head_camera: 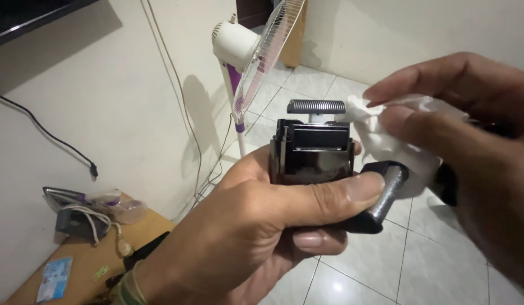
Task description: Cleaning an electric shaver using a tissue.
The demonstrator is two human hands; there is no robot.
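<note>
The left hand (262, 226) is wrapped around a shaver head (312, 152), with the tissue (386, 135) in the right hand (470, 141) touching the shaver's right side. Behind them a standing fan (256, 51) stands on the tiled floor (431, 254) by the wall. At lower left, a clothes iron (75, 212) lies at the worktop's (87, 265) far edge, a card (54, 278) nearer.

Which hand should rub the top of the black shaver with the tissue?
Probably the right hand: it already pinches the white tissue beside the shaver and its grey foil top. The left hand is wrapped around the shaver's body, holding it steady.
</note>
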